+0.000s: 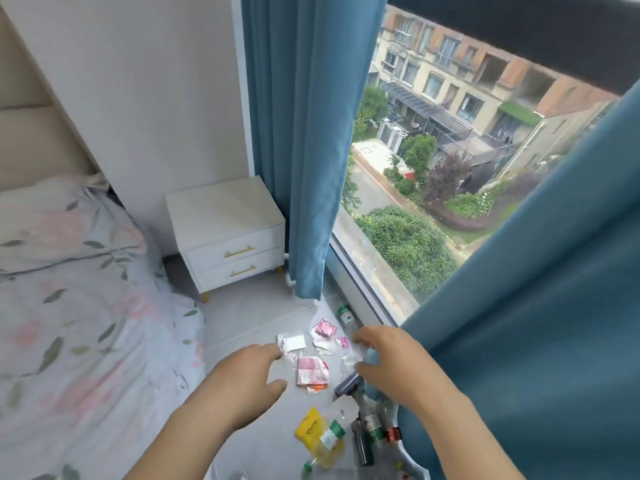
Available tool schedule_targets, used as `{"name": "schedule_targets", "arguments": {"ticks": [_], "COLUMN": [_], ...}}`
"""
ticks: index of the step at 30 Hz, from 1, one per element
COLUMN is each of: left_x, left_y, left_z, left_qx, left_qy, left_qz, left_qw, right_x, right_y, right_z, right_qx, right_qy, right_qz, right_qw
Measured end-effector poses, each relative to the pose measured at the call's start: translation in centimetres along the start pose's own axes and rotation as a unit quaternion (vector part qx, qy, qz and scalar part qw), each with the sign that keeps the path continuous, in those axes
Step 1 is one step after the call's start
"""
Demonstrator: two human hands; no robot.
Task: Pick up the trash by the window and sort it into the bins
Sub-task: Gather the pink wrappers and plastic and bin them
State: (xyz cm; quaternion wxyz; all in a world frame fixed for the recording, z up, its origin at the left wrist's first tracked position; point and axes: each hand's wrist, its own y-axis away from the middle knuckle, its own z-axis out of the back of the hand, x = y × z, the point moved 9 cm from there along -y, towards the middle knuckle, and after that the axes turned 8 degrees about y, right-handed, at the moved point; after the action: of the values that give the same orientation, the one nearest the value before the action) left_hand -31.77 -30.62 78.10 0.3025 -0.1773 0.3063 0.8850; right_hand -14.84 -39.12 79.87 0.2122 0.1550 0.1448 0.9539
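Clock positions are read with twelve pointing away from the person, along the floor (249, 313).

1. Bottles (372, 433), nearest, at 5 o'clock, against the curtain (519, 341). Several clear ones are heaped with red and green labels. They are judged light, smooth and apt to roll, and are best taken round the body or neck, one at a time.
2. Yellow packet (310, 427), at 6 o'clock, just beside the bottles. It is a flat, limp, slippery film, best pinched at an edge.
3. Left hand (242, 379), at 9 o'clock of the litter. It is held above the floor with fingers relaxed and reaching forward; nothing is grasped.
4. Right hand (394, 365), at 3 o'clock. Its fingers are loosely curved and spread, and no item is seen to be gripped.
5. Red-and-pink wrapper (311, 370), between the two hands. It is crumpled and near weightless; a raised crease is offered for pinching.
6. White packet (294, 342), just beyond the left fingertips at 11 o'clock. It lies flat and may need a corner lifted first.
7. Pink foil wrapper (323, 329), at 12 o'clock. It is thin and crinkled.
8. Small bottle (344, 314), green-capped, farthest, at 1 o'clock by the window frame (363, 296). It is stiff and is to be gripped round the middle.
9. Nightstand (225, 230), well beyond, at 11 o'clock.

No bins are in view.
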Motion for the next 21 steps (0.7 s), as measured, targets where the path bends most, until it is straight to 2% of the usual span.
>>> {"name": "schedule_targets", "arguments": {"ticks": [11,21], "left_x": [7.6,7.6], "left_y": [-9.5,-18.4], "left_z": [9.3,13.5], "left_qx": [0.006,0.041], "left_qy": [-0.033,-0.056], "left_qz": [-0.014,-0.072], "left_qw": [0.999,0.995], "right_x": [6.6,6.4], "right_y": [-12.2,-19.0], "right_z": [-0.1,2.3], "right_qx": [0.011,-0.008], "right_qy": [0.009,-0.011], "right_qz": [-0.019,-0.071], "right_qw": [1.000,0.997]}}
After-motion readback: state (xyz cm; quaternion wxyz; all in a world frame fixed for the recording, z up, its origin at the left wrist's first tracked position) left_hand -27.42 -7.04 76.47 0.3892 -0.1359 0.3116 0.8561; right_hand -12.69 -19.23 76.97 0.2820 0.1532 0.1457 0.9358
